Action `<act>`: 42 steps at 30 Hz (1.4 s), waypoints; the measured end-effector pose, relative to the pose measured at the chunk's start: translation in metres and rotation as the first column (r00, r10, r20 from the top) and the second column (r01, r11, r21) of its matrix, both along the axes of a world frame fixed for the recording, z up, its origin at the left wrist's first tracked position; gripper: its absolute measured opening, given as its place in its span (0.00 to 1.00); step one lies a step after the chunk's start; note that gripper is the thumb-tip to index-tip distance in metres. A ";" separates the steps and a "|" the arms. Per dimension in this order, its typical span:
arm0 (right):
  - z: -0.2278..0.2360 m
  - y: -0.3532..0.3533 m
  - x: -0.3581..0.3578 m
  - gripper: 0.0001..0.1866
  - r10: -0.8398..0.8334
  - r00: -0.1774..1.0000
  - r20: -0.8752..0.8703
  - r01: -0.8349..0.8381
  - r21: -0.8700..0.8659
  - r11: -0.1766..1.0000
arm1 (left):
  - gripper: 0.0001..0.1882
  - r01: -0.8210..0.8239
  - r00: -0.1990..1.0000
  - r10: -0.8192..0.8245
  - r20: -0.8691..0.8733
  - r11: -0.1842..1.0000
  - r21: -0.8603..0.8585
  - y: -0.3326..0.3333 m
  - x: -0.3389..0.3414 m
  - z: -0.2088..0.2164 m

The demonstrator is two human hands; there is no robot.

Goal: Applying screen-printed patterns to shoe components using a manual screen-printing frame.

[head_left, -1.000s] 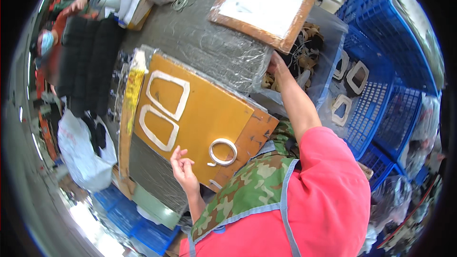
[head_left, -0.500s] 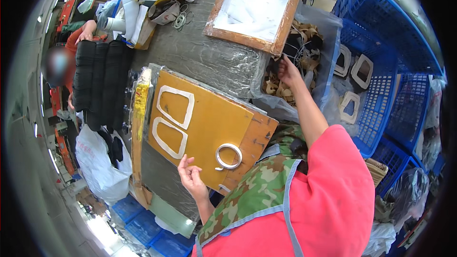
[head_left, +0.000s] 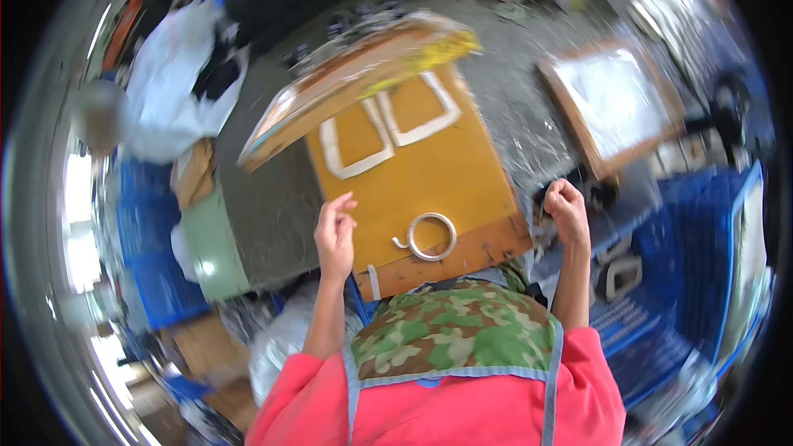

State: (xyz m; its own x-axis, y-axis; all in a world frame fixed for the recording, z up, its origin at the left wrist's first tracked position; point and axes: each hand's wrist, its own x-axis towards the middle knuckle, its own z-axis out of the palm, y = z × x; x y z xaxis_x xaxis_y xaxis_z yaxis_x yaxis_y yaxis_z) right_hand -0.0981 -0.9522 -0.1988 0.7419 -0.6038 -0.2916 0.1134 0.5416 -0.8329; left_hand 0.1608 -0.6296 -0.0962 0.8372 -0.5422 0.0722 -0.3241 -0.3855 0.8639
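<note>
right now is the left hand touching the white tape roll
Apart: the head view shows a gap of yellow board between the left hand and the white tape roll.

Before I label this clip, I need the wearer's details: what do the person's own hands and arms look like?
Both the left hand and the right hand are bare, with no glove showing. The forearms are uncovered, with no watch visible. Plain pinkish-red sleeves end around the elbows.
</note>
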 end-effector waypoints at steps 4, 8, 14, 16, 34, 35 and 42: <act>0.075 0.008 0.096 0.12 -0.029 0.994 -0.101 -0.033 -0.556 0.831 | 0.19 -0.117 0.991 0.121 0.060 0.991 -0.058 0.016 0.030 0.002; 0.173 0.022 0.175 0.20 -0.174 0.966 0.189 0.214 -0.967 0.141 | 0.23 -0.098 0.929 0.057 0.366 0.991 0.094 0.028 0.062 -0.029; 0.179 0.000 0.238 0.17 -0.127 0.977 -0.168 -0.173 -0.985 -0.023 | 0.28 -0.089 0.857 -0.132 0.497 0.914 0.396 -0.002 0.059 -0.067; 0.154 0.016 0.236 0.18 -0.144 0.984 -0.103 -0.097 -0.994 0.045 | 0.26 -0.101 0.859 -0.141 0.493 0.896 0.432 0.004 0.056 -0.073; 0.017 0.038 0.208 0.19 -0.199 0.931 -0.306 -0.254 -0.935 0.248 | 0.19 -0.003 0.955 -0.157 0.253 0.843 0.537 0.001 0.056 -0.083; 0.015 0.039 0.208 0.20 -0.202 0.927 -0.316 -0.256 -0.926 0.276 | 0.19 0.005 0.965 -0.147 0.218 0.839 0.543 0.001 0.058 -0.082; 0.012 0.037 0.209 0.21 -0.197 0.928 -0.318 -0.253 -0.922 0.293 | 0.16 -0.012 0.994 -0.039 0.100 0.883 0.469 -0.007 0.060 -0.092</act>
